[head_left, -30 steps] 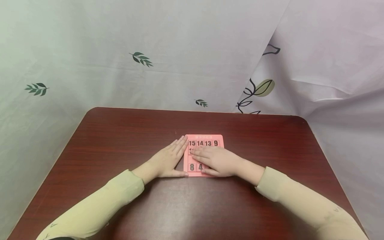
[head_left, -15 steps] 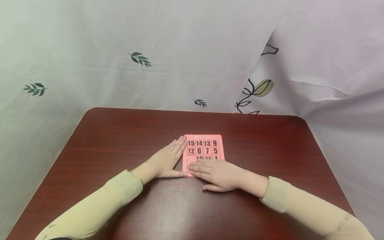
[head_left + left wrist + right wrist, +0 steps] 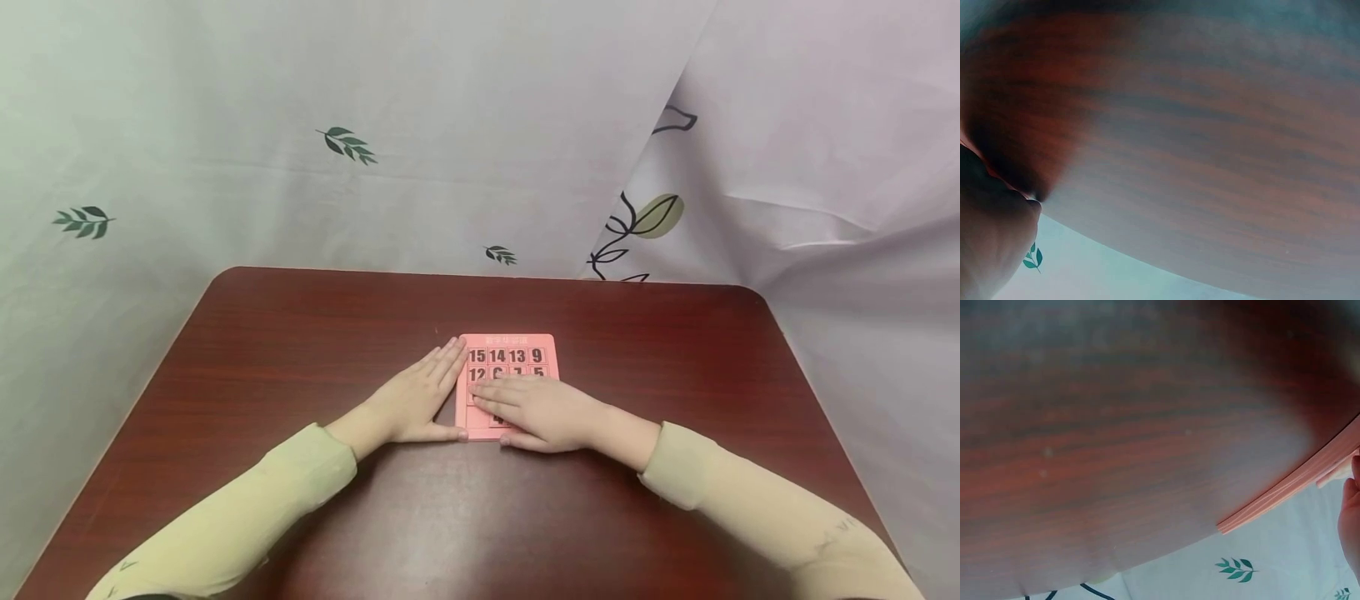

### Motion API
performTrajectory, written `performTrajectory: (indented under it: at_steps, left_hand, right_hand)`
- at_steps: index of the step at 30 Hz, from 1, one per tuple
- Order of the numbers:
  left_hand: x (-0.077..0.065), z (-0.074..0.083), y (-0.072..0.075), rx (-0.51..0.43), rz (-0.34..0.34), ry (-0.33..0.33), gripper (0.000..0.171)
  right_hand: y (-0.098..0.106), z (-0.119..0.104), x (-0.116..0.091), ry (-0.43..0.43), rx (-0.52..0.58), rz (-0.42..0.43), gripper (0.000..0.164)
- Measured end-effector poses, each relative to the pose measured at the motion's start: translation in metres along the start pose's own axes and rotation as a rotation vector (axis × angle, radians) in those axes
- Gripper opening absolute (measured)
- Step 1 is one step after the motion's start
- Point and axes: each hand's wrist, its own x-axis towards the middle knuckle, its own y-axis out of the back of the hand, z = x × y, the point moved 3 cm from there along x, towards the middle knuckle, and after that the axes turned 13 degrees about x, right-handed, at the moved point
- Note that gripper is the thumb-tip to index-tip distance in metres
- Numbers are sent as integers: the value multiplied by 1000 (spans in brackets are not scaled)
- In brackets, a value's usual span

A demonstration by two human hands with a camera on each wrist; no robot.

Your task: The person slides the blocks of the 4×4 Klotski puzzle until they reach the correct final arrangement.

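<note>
A pink sliding number puzzle (image 3: pixel 507 340) lies flat on the table. Its top row reads 15, 14, 13, 9, and a bare slot shows at its lower left corner. My left hand (image 3: pixel 420 398) rests along the puzzle's left edge, fingers straight toward the upper corner and thumb at the lower one. Over the middle rows lies my right hand (image 3: pixel 551 412), its extended fingertips on the left column. It hides most of the lower tiles; part of a 4 peeks out below. In the right wrist view, the puzzle's edge (image 3: pixel 1285 494) appears beside the fingers.
The dark red wooden table (image 3: pixel 337 317) has rounded far corners. Behind it hangs a pale curtain (image 3: pixel 450 125) with leaf prints, with a fold at the right.
My right hand slid toward the near edge, then back up the left column. The gap there shifted from the third row to the bottom row. My left hand stayed in place.
</note>
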Motion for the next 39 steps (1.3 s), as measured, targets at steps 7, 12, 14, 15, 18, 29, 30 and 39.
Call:
performTrajectory:
  at_steps: [7,12,14,15,18,29,30,39]
  left_hand:
    - [0,1,2,0,8,2,120]
    - [0,1,3,-7,8,3,121]
    - [0,1,3,-5,9,4,121]
    - [0,1,3,-6,9,5,121]
    - [0,1,3,-9,10,6,120]
    - [0,0,1,-7,2,3,120]
    - [0,0,0,-10,-1,3,120]
    - [0,0,-2,-16,-20,8,121]
  right_hand:
    - [4,-5,-18,27,-5,35,64]
    - [0,-7,-33,70,-24,46,65]
    - [-3,-8,-36,88,-30,53,65]
    - [-3,-8,-37,96,-33,57,65]
    - [-5,-9,-37,104,-36,63,65]
    - [-4,-18,-11,116,-66,39,65]
    - [-4,-19,-9,114,-67,34,65]
    - [-1,-14,-26,75,-34,43,67]
